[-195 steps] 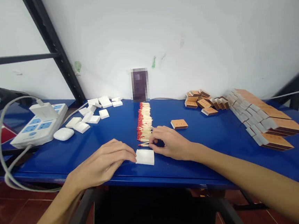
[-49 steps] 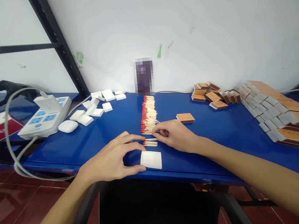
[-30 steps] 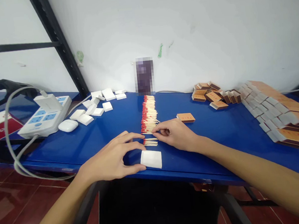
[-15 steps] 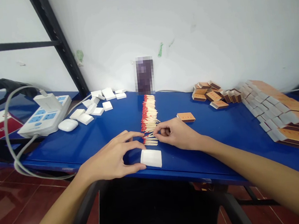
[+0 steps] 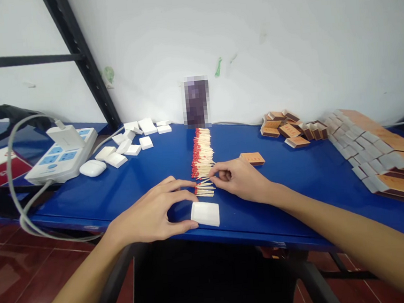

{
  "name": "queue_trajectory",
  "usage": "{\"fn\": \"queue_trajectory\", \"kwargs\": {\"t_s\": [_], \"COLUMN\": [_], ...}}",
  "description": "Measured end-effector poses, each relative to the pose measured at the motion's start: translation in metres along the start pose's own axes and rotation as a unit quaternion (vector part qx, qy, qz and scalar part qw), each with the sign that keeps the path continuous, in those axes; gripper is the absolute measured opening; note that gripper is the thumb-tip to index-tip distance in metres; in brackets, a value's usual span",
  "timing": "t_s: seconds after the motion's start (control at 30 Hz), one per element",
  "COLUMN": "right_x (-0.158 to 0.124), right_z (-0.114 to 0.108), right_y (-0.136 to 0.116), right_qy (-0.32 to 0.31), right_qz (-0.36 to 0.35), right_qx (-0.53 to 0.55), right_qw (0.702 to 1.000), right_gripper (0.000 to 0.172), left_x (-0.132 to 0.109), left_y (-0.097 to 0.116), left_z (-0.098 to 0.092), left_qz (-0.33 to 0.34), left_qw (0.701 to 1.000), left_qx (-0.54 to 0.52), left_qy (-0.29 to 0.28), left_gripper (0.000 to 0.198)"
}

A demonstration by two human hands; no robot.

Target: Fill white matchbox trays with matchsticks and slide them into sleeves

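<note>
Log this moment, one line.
left hand: spread by white tray; right hand: by small match group; long match row: beyond group; orange matchbox: behind right hand

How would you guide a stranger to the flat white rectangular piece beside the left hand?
On the blue table, follow the row of red-tipped wooden matches toward the front. Beyond its near end, beside the left hand, lies the flat white rectangular piece. Unlike the white rectangular blocks clustered back left, it lies up front.

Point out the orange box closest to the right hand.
The lone orange box just beyond the right hand: it lies by itself, while the others sit in the loose pile or the stack farther right.
</note>
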State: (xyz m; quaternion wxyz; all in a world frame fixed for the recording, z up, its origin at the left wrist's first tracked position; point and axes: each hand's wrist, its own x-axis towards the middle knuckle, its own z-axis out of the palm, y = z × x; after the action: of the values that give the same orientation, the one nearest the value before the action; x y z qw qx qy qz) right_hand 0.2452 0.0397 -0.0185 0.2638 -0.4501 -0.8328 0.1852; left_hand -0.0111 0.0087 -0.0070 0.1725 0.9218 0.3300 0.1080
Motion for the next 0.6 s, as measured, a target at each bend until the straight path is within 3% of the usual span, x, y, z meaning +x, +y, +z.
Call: {"fn": "queue_trajectory", "kwargs": {"t_s": [0.4, 0.6], "right_x": [0.0013, -0.0003], "right_z": [-0.0011, -0.0013], "right_y": [-0.0057, -0.0044], "right_qy": [-0.018, -0.038], "right_qz": [0.032, 0.028], "right_qx": [0.015, 0.072], "right_qw": [0.999, 0.996], "right_gripper": [0.011, 0.016], "left_x": [0.0008, -0.0001], "left_y": [-0.0003, -0.0007], "left_z": [-0.0007, -0.0012], "left_qz": [0.003, -0.005], "left_qw": [1.0, 1.0], "left_qx": [-0.009, -0.005], "left_qy": [0.003, -0.005], "left_gripper": [0.038, 0.037]}}
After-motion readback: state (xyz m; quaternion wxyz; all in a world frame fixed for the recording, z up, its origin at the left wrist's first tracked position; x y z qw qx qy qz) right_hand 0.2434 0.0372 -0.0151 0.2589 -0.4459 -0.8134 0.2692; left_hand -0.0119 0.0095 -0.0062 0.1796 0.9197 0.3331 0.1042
